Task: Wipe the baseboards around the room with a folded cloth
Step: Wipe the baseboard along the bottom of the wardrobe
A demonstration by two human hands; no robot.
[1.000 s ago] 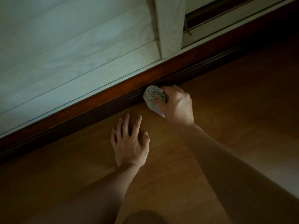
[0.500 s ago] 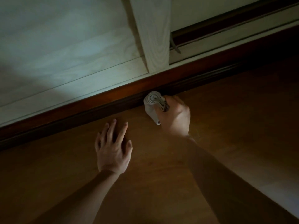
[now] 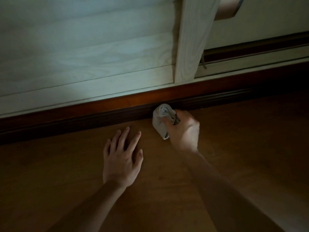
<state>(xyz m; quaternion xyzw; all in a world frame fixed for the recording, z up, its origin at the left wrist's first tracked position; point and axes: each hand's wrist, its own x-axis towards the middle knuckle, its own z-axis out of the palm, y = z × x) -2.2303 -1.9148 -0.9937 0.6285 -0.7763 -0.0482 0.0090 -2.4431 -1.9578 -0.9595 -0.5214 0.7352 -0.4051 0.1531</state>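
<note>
Head view is showing the right hand (image 3: 183, 131) gripping a rolled, folded cloth (image 3: 161, 119), which is touching the dark baseboard (image 3: 100, 118) where it is meeting the floor (image 3: 250, 148). Left hand (image 3: 122, 158) is lying flat on the floor, fingers spread and straight, near the baseboard. Pale wall panels (image 3: 83, 56) are rising behind.

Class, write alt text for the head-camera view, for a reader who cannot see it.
A person's right hand grips a folded cloth against a dark wooden baseboard, seen from above. The left hand rests flat on the wooden floor beside it. Pale panelling rises above the baseboard.
</note>
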